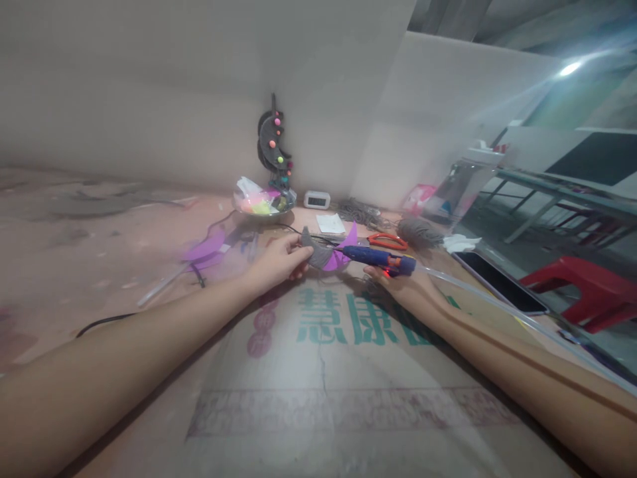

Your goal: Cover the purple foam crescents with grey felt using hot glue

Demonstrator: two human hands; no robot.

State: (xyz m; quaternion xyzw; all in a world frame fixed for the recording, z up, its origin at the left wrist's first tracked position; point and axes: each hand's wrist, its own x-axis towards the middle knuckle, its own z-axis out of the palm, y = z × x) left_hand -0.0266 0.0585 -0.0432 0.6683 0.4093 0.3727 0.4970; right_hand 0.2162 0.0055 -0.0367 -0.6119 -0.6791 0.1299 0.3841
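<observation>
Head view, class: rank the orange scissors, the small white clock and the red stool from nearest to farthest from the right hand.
From the right hand:
1. Orange scissors, just beyond it on the table.
2. Small white clock, farther back by the wall.
3. Red stool, far right, off the table.

Flattened cardboard sheet [348,398] with green printed characters covering the near table. Glass bowl [263,202] of bright coloured bits at the back wall, dark crescent ornament [271,143] with small coloured balls standing just behind it. Small white clock [317,199] beside the bowl. Orange-handled scissors [388,241] near a grey yarn bundle [418,232]. Phone [500,282] lying flat at right. Red plastic stool [587,289] off the table.
</observation>
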